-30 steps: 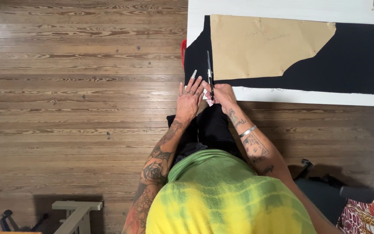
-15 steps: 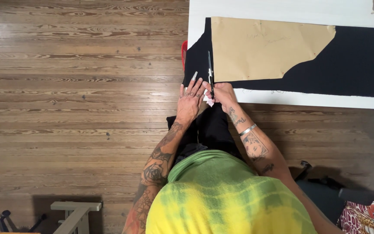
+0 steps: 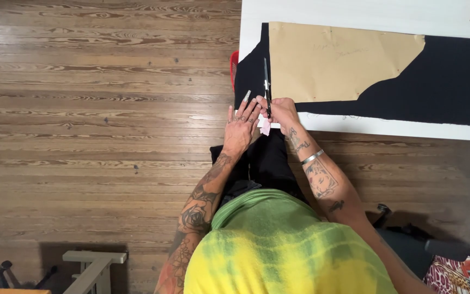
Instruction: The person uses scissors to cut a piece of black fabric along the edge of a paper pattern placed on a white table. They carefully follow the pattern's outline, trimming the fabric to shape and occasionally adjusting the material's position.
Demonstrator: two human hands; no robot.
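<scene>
White table (image 3: pixel 355 13): right hand (image 3: pixel 284 111) grips scissors (image 3: pixel 266 81) on black fabric (image 3: pixel 442 87)

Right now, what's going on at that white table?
A person in a yellow-green tie-dye shirt leans over the white table. The right hand holds long dark scissors at the black fabric, beside the tan paper pattern lying on it. The left hand rests flat at the table edge, steadying the cloth.

Bright even daylight, sharp focus, soft shadows below
</scene>
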